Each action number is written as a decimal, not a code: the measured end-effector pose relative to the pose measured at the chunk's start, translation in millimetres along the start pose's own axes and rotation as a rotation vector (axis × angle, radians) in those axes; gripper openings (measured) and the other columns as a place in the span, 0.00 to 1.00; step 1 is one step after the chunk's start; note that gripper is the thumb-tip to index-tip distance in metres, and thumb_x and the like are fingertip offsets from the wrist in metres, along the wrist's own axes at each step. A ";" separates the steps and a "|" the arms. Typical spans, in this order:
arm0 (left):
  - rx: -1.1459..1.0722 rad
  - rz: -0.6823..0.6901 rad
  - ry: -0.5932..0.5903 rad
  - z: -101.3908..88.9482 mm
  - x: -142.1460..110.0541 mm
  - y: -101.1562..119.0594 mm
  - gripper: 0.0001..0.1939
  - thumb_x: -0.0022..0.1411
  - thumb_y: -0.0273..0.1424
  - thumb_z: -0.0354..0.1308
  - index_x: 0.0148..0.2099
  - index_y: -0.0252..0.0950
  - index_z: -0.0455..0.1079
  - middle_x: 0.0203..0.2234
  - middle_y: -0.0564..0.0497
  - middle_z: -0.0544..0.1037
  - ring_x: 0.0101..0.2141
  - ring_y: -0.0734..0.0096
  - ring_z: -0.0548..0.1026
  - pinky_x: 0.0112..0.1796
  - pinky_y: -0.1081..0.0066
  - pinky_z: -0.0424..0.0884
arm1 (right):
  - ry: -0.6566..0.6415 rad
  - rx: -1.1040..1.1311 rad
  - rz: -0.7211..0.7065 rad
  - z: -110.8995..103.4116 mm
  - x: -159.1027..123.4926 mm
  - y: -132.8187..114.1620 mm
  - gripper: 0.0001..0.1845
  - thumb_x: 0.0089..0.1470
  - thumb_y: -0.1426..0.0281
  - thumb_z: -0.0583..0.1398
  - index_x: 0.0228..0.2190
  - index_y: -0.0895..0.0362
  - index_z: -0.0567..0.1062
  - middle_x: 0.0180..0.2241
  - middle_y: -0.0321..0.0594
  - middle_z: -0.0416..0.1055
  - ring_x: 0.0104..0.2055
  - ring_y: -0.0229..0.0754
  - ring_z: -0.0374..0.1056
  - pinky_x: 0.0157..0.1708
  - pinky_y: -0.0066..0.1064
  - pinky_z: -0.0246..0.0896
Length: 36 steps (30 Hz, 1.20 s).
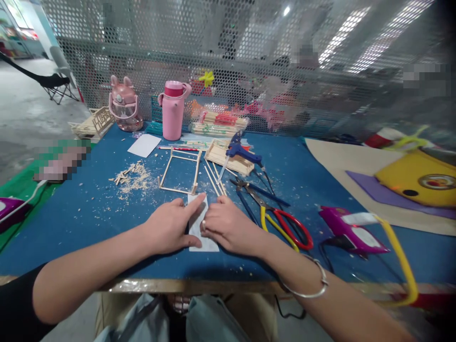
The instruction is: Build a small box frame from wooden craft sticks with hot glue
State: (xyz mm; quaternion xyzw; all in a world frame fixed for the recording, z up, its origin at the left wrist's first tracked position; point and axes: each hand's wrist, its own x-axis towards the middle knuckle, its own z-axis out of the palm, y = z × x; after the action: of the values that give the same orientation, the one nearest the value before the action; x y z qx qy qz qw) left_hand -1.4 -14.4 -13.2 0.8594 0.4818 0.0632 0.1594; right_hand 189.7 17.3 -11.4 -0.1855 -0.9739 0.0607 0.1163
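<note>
- Left of centre, small wood scraps (pixel 133 175) lie in a loose pile.
- Left hand (pixel 167 227), lower centre: thumb and forefinger spread apart, lying on the paper.
- Thin stick frame (pixel 197 172), mid-frame, just beyond the paper.
- White paper (pixel 195 224), lower centre, flat on the blue table (pixel 107 228) between both hands.
- Right hand (pixel 230 225): fingers curled together over the paper's right edge; cannot tell whether they pinch it.
- Right of centre, a blue glue gun (pixel 242 151), above red-and-yellow-handled scissors (pixel 257 197).
</note>
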 end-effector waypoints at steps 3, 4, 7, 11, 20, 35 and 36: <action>-0.026 0.016 0.014 1.2 0.8 -1.4 0.50 0.50 0.43 0.63 0.67 0.34 0.39 0.40 0.42 0.75 0.42 0.52 0.70 0.38 0.64 0.66 | 0.036 0.080 0.074 1.5 -1.0 5.7 0.14 0.59 0.69 0.53 0.25 0.58 0.73 0.25 0.39 0.72 0.32 0.39 0.63 0.38 0.36 0.44; -0.034 0.021 0.015 1.5 0.8 -1.7 0.50 0.50 0.43 0.62 0.67 0.34 0.39 0.41 0.42 0.75 0.42 0.53 0.70 0.38 0.64 0.66 | 0.026 0.129 0.073 2.1 -1.1 7.6 0.13 0.58 0.68 0.53 0.25 0.58 0.73 0.26 0.39 0.73 0.32 0.39 0.63 0.38 0.35 0.45; -0.026 0.014 0.007 1.6 0.2 -1.9 0.51 0.50 0.44 0.62 0.67 0.35 0.39 0.38 0.42 0.75 0.41 0.52 0.71 0.37 0.64 0.66 | 0.011 0.222 0.051 4.2 -0.8 11.7 0.11 0.57 0.68 0.55 0.26 0.57 0.74 0.27 0.37 0.73 0.34 0.39 0.64 0.38 0.35 0.45; -0.003 -0.011 0.014 1.3 -0.4 -1.1 0.50 0.50 0.45 0.62 0.67 0.34 0.39 0.34 0.43 0.74 0.40 0.51 0.71 0.36 0.63 0.67 | 0.070 0.187 0.115 6.9 0.0 13.1 0.12 0.58 0.68 0.55 0.26 0.57 0.75 0.26 0.38 0.73 0.33 0.40 0.63 0.37 0.34 0.46; 0.014 0.001 -0.009 -1.0 0.7 -0.1 0.49 0.52 0.45 0.60 0.67 0.32 0.39 0.34 0.43 0.74 0.40 0.52 0.71 0.37 0.62 0.68 | 0.033 0.195 0.062 8.5 2.8 7.4 0.10 0.57 0.69 0.56 0.28 0.55 0.76 0.28 0.36 0.75 0.34 0.39 0.64 0.36 0.34 0.46; -0.249 -0.289 0.612 -42.4 -6.8 -67.8 0.24 0.49 0.39 0.61 0.48 0.33 0.69 0.33 0.49 0.75 0.26 0.72 0.67 0.29 0.70 0.66 | 0.303 0.311 0.341 -13.9 8.8 13.0 0.11 0.60 0.69 0.49 0.36 0.56 0.71 0.30 0.37 0.72 0.31 0.37 0.67 0.32 0.27 0.57; -0.247 -0.292 0.504 -41.8 -4.9 -75.4 0.23 0.48 0.38 0.62 0.46 0.34 0.71 0.32 0.49 0.75 0.25 0.72 0.67 0.29 0.70 0.65 | 0.297 0.273 0.336 -14.4 11.7 12.9 0.11 0.59 0.70 0.49 0.38 0.56 0.70 0.32 0.38 0.72 0.32 0.37 0.66 0.32 0.27 0.57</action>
State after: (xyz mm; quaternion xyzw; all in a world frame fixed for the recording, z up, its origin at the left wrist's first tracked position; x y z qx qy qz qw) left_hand -75.8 26.9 1.2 0.7124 0.6132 0.3086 0.1457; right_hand 187.2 34.7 2.8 -0.3341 -0.8844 0.1823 0.2701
